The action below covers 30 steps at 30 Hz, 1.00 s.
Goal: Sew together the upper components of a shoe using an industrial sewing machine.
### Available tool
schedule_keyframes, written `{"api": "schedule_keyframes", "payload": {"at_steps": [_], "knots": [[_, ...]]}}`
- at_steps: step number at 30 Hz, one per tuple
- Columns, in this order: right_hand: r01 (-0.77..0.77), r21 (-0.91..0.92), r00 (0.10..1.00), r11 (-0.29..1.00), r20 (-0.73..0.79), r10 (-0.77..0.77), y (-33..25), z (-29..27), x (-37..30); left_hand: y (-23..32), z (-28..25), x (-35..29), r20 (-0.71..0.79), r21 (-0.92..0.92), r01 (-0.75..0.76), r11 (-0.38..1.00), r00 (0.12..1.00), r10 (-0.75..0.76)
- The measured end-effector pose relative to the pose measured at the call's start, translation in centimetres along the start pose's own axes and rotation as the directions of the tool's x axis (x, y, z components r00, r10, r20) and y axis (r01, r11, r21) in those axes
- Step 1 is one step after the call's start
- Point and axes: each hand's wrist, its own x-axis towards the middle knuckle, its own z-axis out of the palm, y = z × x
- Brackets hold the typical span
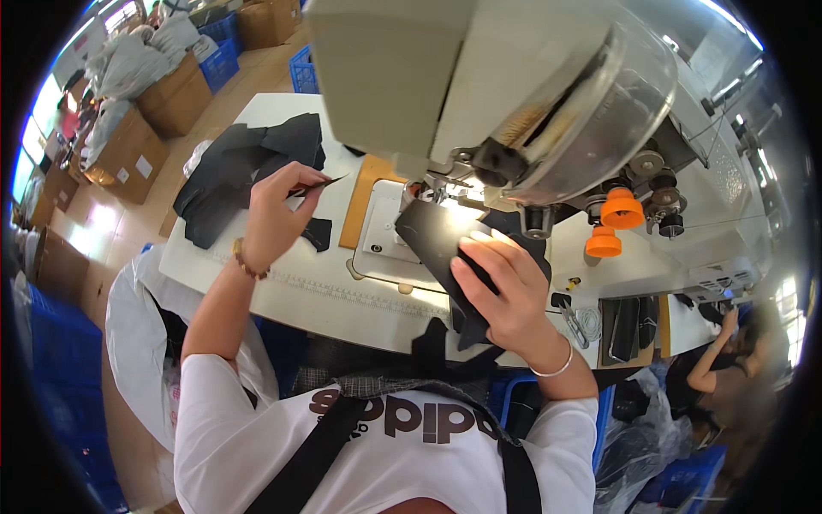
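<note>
My left hand (281, 206) is over the left part of the sewing table, its thumb and fingers closed on a small, thin black fabric piece (324, 185). Just beyond it lies a loose pile of black fabric pieces (231, 171). My right hand (505, 291) grips a larger black fabric piece (428, 244) from above, its fingers bent over it. The far end of that piece reaches the lit needle area of the sewing machine (385, 77). What is under my right palm is hidden.
A printed ruler strip (360, 295) runs along the near side of the white table (205, 261). Thread snips (572, 321) lie right of my right hand. Orange tension knobs (622, 208) stick out from the machine. Cardboard boxes (128, 158) stand at left; another person (728, 368) sits at far right.
</note>
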Motion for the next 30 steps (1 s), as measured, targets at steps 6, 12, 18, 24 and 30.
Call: {"api": "schedule_keyframes", "payload": {"at_steps": [6,12,18,24,30], "knots": [[-0.035,-0.01,0.996,0.999,0.081,0.035,0.6,1.4,-0.1,7.9,3.3,0.8,0.048,0.165,-0.548,0.82,0.835,0.548],[0.038,-0.084,0.989,0.996,0.148,-0.025,1.8,1.3,-1.5,8.8,5.0,0.8,0.216,0.199,-0.637,0.745,0.77,0.601],[0.208,-0.263,0.975,0.942,0.128,-0.18,2.6,1.1,-1.0,9.2,4.9,0.5,0.278,0.175,-0.596,0.784,0.793,0.541],[-0.027,0.069,0.998,0.997,0.052,0.024,2.1,2.0,-1.4,8.6,5.4,-0.7,0.321,0.108,-0.562,0.82,0.8,0.506],[0.04,0.072,0.998,0.997,0.045,-0.043,2.6,2.2,-1.9,9.2,5.5,-0.8,0.29,0.272,-0.624,0.733,0.779,0.555]]}}
